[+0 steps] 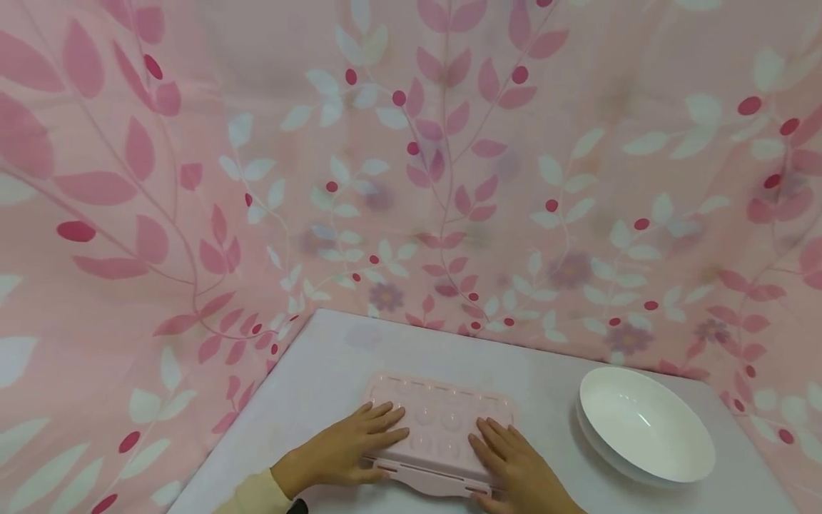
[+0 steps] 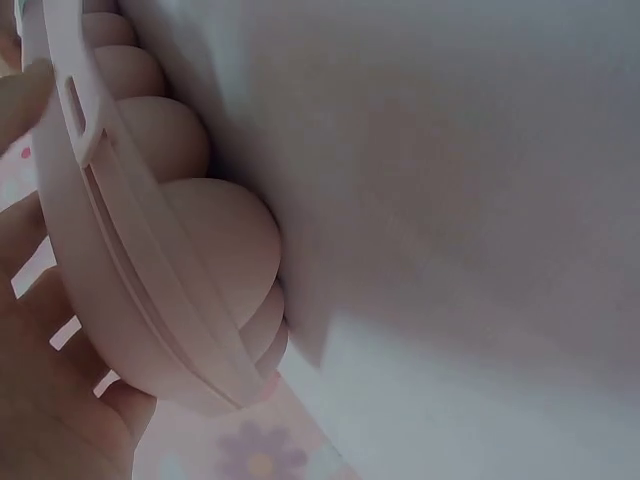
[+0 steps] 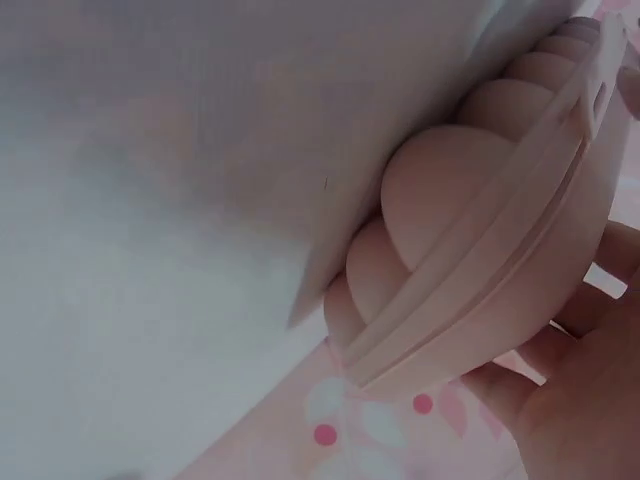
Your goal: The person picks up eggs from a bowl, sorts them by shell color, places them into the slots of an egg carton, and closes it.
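A pale pink plastic egg box (image 1: 439,400) with rounded bumps on its lid lies on the white table, its lid down. My left hand (image 1: 343,451) rests on the left side of the lid with fingers spread, its thumb at the front edge beside a latch slot. On the right side, my right hand (image 1: 521,471) lies likewise, fingers extended over the lid and thumb low by the front. Both wrist views show the box's rounded egg cups (image 2: 225,245) touching the table beneath the rim. Whatever is inside the box is hidden.
To the right of the box stands a white bowl (image 1: 642,428), apart from my right hand. Behind and at the left of the white table (image 1: 347,350) hangs a pink leaf-patterned cloth (image 1: 449,178).
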Demonstrator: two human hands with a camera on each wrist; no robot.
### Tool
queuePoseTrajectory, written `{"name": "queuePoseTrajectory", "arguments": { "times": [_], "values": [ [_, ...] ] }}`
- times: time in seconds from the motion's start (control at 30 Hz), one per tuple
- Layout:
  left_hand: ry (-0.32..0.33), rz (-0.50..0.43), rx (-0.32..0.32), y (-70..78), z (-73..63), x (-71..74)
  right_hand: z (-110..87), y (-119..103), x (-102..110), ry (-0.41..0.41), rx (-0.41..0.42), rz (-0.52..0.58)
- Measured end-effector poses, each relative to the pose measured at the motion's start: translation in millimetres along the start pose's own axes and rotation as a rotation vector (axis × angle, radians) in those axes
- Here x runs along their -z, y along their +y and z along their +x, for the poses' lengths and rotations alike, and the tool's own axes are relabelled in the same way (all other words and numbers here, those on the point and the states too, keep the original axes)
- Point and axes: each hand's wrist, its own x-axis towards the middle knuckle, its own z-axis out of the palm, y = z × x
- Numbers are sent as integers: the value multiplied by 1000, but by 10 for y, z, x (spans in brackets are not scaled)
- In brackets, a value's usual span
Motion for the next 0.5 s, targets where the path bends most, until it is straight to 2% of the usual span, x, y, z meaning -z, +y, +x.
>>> {"name": "queuePoseTrajectory", "arguments": {
  "times": [0.1, 0.23, 0.37, 0.5],
  "values": [
    [15, 6, -1, -34, 11, -26, 4, -10, -69, -9, -16, -38],
    [67, 29, 15, -24, 3, -76, 6, -28, -131, -24, -25, -70],
    [158, 56, 19, 70, -16, -165, 27, -46, -126, -39, -41, -48],
    [232, 36, 25, 165, -1, -235, 68, -48, -84, -40, -36, -15]
  ]
}}
